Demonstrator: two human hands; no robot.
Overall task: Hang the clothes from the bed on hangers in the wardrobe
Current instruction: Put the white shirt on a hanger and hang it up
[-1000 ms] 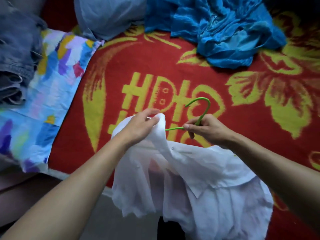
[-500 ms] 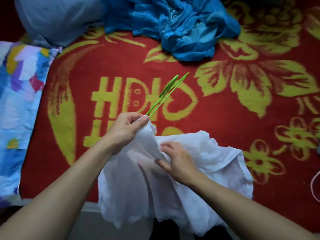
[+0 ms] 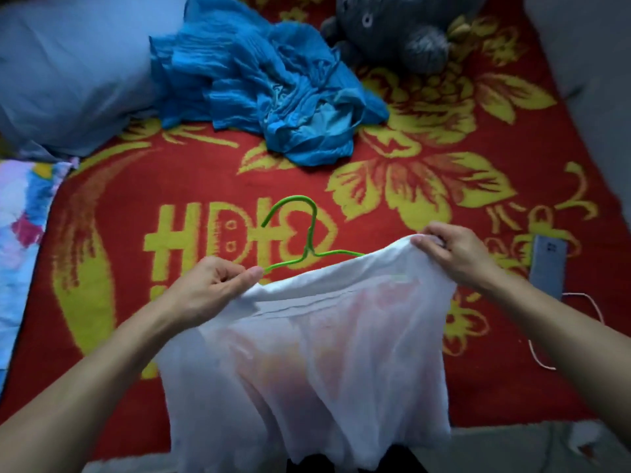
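Observation:
A thin white garment (image 3: 307, 363) hangs spread between my two hands over the bed's near edge. A green wire hanger (image 3: 304, 230) sticks up from its top edge, hook upward, with its arms going into the cloth. My left hand (image 3: 208, 288) pinches the garment's left top corner together with the hanger's left arm. My right hand (image 3: 454, 250) grips the garment's right top corner. A crumpled blue garment (image 3: 269, 93) lies further back on the red and yellow blanket (image 3: 409, 186).
A pale blue pillow (image 3: 71, 76) lies at the back left and a grey plush toy (image 3: 396, 29) at the back. A phone (image 3: 549, 264) with a white cable (image 3: 580, 322) rests on the blanket at right. A multicoloured cloth (image 3: 20, 233) covers the left edge.
My right hand moved from the middle of the cloth out to its right corner, stretching the garment wide. The hanger turned upright with its hook up. The view shifted right.

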